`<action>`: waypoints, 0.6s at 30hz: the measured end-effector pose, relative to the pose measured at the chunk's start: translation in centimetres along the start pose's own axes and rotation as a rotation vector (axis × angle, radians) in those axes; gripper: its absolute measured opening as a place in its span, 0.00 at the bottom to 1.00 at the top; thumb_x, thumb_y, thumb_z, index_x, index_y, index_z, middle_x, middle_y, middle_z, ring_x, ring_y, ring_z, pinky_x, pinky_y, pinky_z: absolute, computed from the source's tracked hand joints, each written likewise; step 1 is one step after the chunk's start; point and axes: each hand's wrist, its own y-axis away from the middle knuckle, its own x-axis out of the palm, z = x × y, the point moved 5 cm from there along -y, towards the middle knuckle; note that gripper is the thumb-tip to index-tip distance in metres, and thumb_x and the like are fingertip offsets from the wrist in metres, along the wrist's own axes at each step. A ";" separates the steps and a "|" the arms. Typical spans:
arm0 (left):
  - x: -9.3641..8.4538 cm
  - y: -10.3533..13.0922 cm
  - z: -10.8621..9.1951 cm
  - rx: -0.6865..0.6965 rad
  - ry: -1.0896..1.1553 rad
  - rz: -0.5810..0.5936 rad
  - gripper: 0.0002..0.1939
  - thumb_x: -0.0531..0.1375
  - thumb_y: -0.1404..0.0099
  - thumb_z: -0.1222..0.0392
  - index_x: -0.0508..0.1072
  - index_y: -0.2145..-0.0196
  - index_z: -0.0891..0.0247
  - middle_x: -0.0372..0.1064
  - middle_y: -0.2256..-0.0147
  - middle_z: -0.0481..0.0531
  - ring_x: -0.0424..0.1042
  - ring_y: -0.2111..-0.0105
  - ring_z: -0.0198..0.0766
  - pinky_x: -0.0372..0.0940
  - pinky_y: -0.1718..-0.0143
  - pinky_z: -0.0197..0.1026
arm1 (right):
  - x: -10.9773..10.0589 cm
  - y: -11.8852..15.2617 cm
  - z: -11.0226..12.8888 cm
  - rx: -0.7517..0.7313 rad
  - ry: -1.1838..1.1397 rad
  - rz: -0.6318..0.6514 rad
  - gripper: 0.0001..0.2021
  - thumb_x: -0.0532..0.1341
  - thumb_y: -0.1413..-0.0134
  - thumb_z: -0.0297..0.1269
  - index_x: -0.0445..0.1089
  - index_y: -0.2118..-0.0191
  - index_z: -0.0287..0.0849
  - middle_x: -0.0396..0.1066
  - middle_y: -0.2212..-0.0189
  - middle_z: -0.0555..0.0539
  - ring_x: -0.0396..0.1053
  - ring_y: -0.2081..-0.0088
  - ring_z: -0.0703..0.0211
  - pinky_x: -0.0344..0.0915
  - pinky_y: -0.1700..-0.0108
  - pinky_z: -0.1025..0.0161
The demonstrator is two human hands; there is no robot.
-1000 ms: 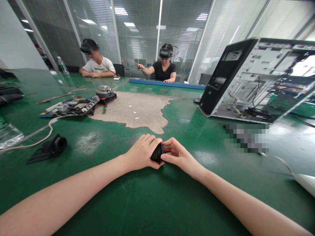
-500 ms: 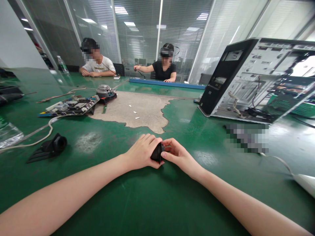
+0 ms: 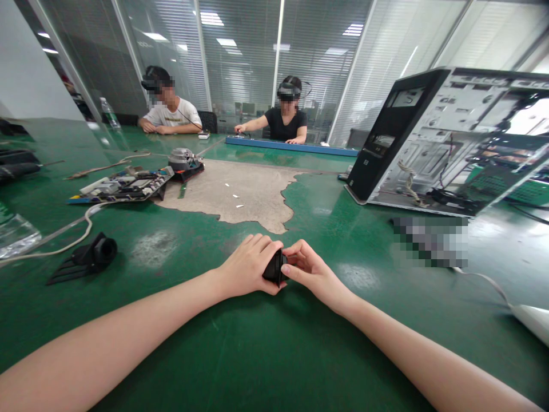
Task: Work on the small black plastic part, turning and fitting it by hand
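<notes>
Black rounded plastic part (image 3: 273, 269) | my left hand (image 3: 245, 268) wraps it | right hand (image 3: 318, 276) pinches its end | moving it needs steady hands

- Center, below the middle: the left hand (image 3: 249, 266) wraps a small black part (image 3: 273, 269); the right hand (image 3: 315, 273) grips its right side with thumb and fingers.
- Left of the frame: a black bracket-like piece (image 3: 90, 257) lies below a circuit board (image 3: 128, 186) on the green table (image 3: 257, 355).
- Upper right: an open computer case (image 3: 397, 134) stands tilted in view.
- Upper left and top center: two seated people wearing headsets.
</notes>
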 end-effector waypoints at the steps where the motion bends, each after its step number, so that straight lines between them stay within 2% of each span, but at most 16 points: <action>1: 0.0 0.0 0.0 0.000 0.004 -0.001 0.27 0.58 0.52 0.47 0.61 0.58 0.66 0.61 0.66 0.54 0.60 0.65 0.45 0.56 0.64 0.45 | 0.0 0.0 -0.1 0.005 0.014 -0.006 0.12 0.61 0.54 0.39 0.58 0.65 0.44 0.62 0.68 0.52 0.64 0.65 0.64 0.63 0.63 0.63; 4: -0.1 0.0 0.0 0.000 0.010 -0.004 0.26 0.58 0.52 0.47 0.61 0.58 0.66 0.60 0.66 0.54 0.60 0.65 0.45 0.56 0.64 0.45 | -0.2 -0.1 -0.1 0.014 0.052 -0.019 0.13 0.62 0.54 0.39 0.59 0.64 0.43 0.63 0.67 0.50 0.64 0.63 0.62 0.62 0.60 0.62; 11: -0.1 0.1 -0.1 0.000 -0.007 0.000 0.27 0.58 0.52 0.49 0.60 0.57 0.67 0.61 0.66 0.54 0.60 0.66 0.45 0.56 0.64 0.45 | 0.0 0.0 0.1 0.056 -0.047 0.043 0.17 0.65 0.60 0.36 0.55 0.67 0.45 0.62 0.66 0.52 0.65 0.65 0.63 0.65 0.65 0.63; 18: -0.1 0.0 -0.1 0.006 0.005 -0.005 0.28 0.58 0.52 0.47 0.60 0.57 0.67 0.61 0.66 0.55 0.60 0.65 0.45 0.56 0.64 0.45 | -0.2 -0.1 0.1 0.000 0.012 -0.029 0.12 0.61 0.54 0.39 0.57 0.67 0.44 0.64 0.69 0.52 0.64 0.65 0.64 0.62 0.63 0.64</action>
